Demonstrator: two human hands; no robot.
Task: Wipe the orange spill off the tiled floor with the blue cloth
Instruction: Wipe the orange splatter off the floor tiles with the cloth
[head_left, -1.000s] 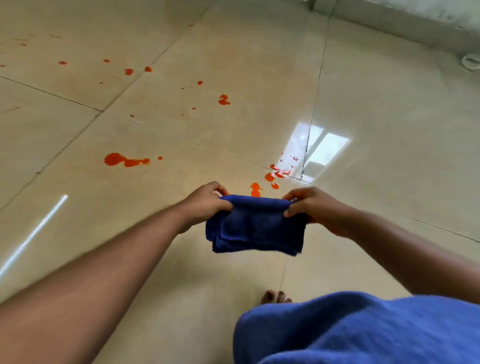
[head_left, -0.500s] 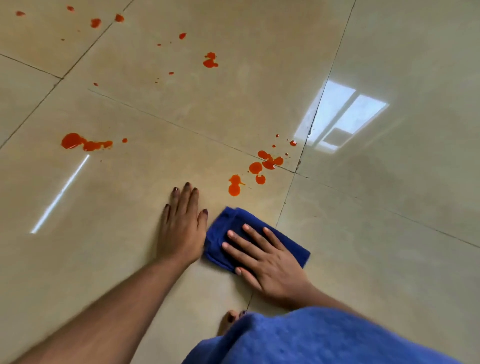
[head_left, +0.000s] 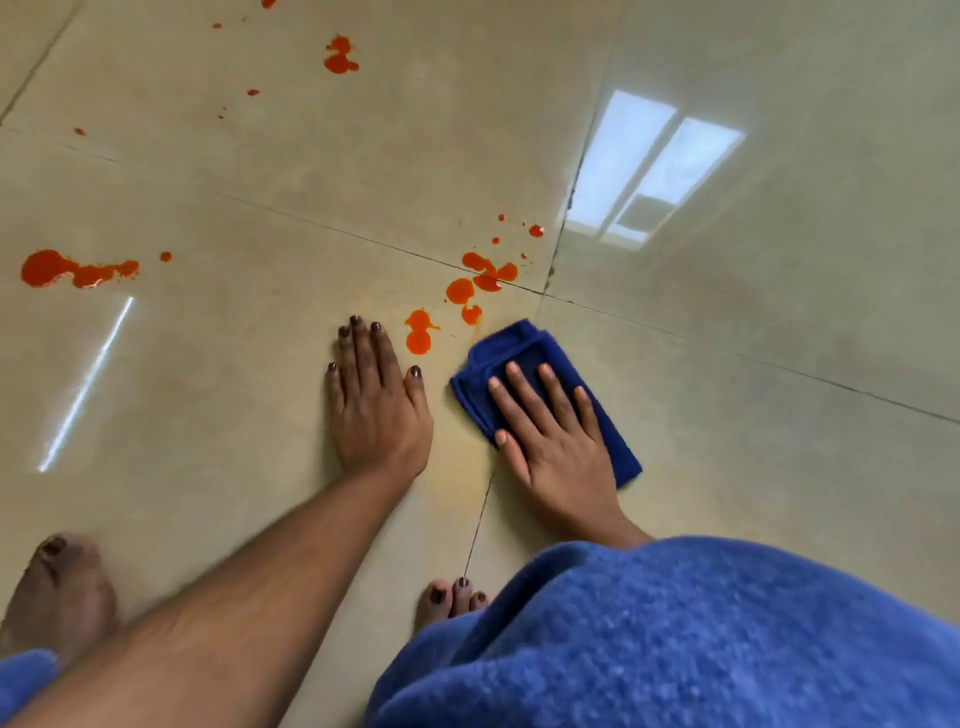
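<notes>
Two hands: my right hand (head_left: 558, 441) lies flat, fingers spread, pressing the blue cloth (head_left: 540, 364); my left hand (head_left: 376, 400) rests splayed, empty, on the floor (head_left: 753, 415).
Cloth: folded, long axis toward the spill.
Spill: nearest orange drops (head_left: 418, 338) just ahead-left of the cloth.

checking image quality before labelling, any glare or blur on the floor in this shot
Head view: a bright window reflection glares off the glossy floor at upper right, and a thin light streak at left. Head view: the spill, cloth and both hands are sharp; the left forearm and a foot at lower left are blurred. Tile lines bow, wide-angle distortion.
</notes>
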